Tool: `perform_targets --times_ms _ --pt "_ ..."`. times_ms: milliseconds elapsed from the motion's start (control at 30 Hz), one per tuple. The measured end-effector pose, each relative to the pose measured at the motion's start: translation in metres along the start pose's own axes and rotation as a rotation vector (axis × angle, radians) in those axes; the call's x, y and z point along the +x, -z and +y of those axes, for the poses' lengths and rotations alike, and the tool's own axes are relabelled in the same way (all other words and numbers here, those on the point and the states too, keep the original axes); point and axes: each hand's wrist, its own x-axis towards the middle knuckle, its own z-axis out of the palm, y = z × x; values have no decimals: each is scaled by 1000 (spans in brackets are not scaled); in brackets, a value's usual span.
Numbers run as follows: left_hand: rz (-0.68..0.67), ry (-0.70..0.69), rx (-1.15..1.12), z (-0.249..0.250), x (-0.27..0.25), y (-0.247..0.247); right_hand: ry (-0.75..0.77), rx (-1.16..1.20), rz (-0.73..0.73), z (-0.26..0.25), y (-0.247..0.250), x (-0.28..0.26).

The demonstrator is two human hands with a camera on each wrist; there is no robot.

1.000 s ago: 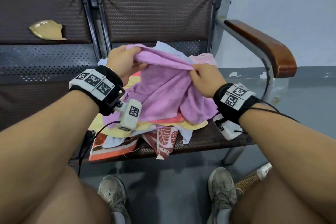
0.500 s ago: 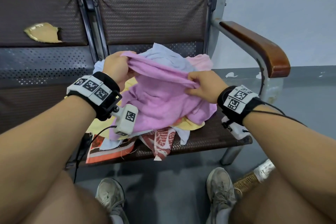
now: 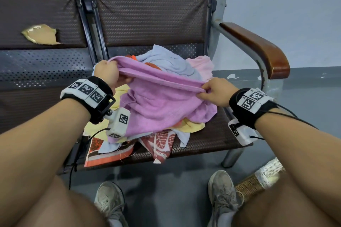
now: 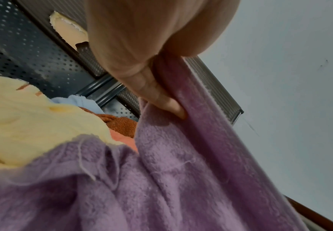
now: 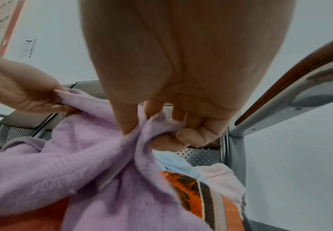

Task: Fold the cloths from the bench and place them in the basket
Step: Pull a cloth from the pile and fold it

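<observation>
- The purple cloth (image 3: 162, 101) is held raised over the cloth pile (image 3: 177, 64) on the table (image 3: 212, 134), its top edge stretched between both hands
- One end is pinched in the left hand (image 3: 107, 72) grip
- The other end is clenched by the right hand (image 3: 215, 91)
- A woven basket (image 3: 258, 180) is seen on the floor
</observation>
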Motion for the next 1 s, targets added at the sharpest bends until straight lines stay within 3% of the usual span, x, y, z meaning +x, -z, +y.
perform_targets --times_ms 100,267,367,467,533,600,700,833,1000 --pt "-17 17 4 -1 1 5 -21 67 89 -3 -1 -3" --pt "11 -32 -31 -1 1 11 -49 417 283 -3 9 -3" --pt "-103 -62 -106 8 1 16 -127 637 428 -2 15 0" --pt "-321 -65 -142 13 -2 18 -104 439 456 1 19 3" --pt "-388 -92 -146 14 -3 18 -77 290 440 3 18 4" --pt "-365 -205 9 11 -3 19 -73 260 452 4 16 6" --pt "-255 -414 406 4 -2 20 -114 396 490 2 18 10" --pt "-99 -441 301 13 -3 17 -60 448 555 -7 31 8" --pt "39 -617 346 55 -5 20 60 67 486 -11 76 4"
